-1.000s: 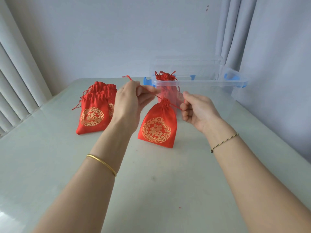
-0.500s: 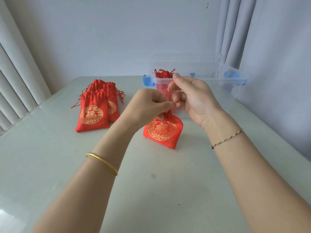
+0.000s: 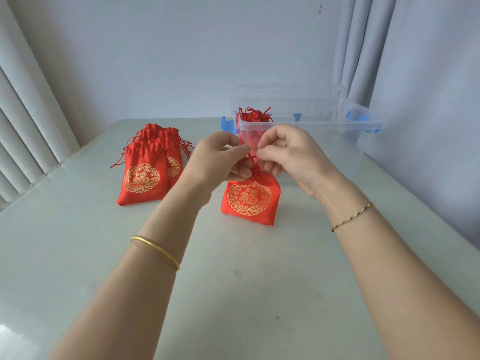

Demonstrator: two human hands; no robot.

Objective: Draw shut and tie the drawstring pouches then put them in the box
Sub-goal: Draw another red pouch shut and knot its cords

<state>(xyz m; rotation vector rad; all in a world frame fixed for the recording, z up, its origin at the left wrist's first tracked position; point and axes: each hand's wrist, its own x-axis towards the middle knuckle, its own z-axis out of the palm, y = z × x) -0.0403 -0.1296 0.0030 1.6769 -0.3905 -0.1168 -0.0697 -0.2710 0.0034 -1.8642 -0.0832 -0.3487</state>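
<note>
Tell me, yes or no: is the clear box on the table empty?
No: one red pouch sits inside the clear box, at its left end, cords bunched on top.

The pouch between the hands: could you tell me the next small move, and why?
Probably pull the drawstring ends apart to snug the knot down: the pouch has its neck gathered, and the left hand and right hand each pinch the crossed cord above it.

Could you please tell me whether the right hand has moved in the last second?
Yes: the right hand moved left, nearer the left end of the box.
</note>
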